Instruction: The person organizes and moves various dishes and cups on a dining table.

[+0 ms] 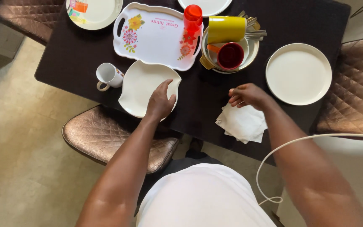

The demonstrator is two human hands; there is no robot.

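Nearest lay two folded white napkins (pixel 242 122) at the dark counter's (pixel 64 63) front edge, soft and light, best pinched at a corner; the right hand (pixel 248 95) rested curled on them. Left hand (pixel 160 102) pressed flat, fingers spread, on one wavy white plate (pixel 141 86), stiff, probably breakable, liftable by its rim. Beyond stood one mug (pixel 108 76), one tray (pixel 156 35), one round plate (pixel 298 73).

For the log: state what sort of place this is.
Probably a home dining area: a dark dining table with padded chairs pulled up, set with plates, a flowered tray and cups.
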